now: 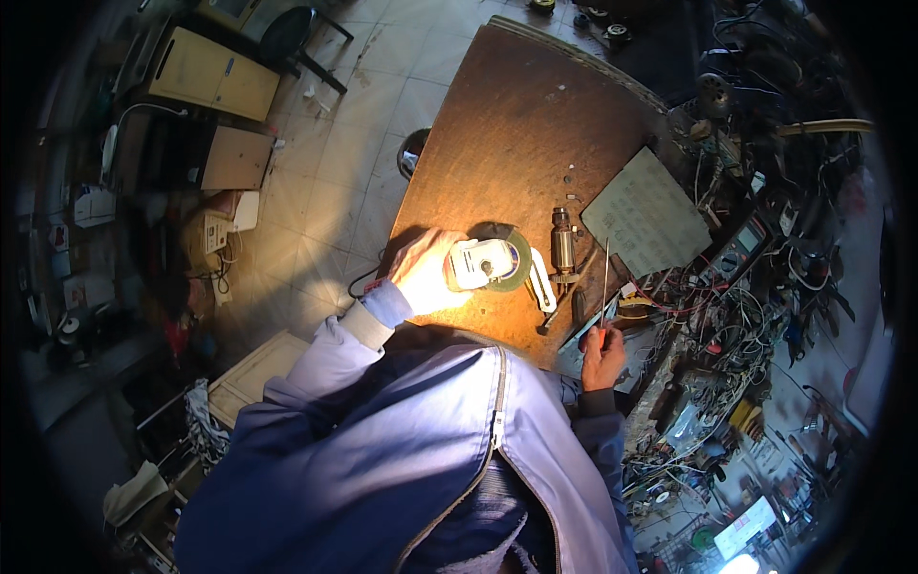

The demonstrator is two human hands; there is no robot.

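My left hand [428, 268], lit by a warm pool of light, is closed around a white angle grinder [470, 263] with a dark green disc [512, 277] on the worktable [488, 115]. Just right of the disc lie a white slotted piece [542, 287] and a metal motor armature [562, 249], upright in the picture. My right hand [602, 359] grips a long, thin screwdriver [604, 297] by its red handle, its shaft pointing away from me. Beyond the shaft lies a square greenish board [645, 215]. The grinder's rear end is hidden by my left hand.
Dense wires, tools and parts [727, 344] pile along the right, with a multimeter [741, 244] among them. A black stool [292, 43], yellowish cabinet [196, 72] and tiled floor [363, 134] are at the left. A round bin [413, 151] stands beside the table's left edge.
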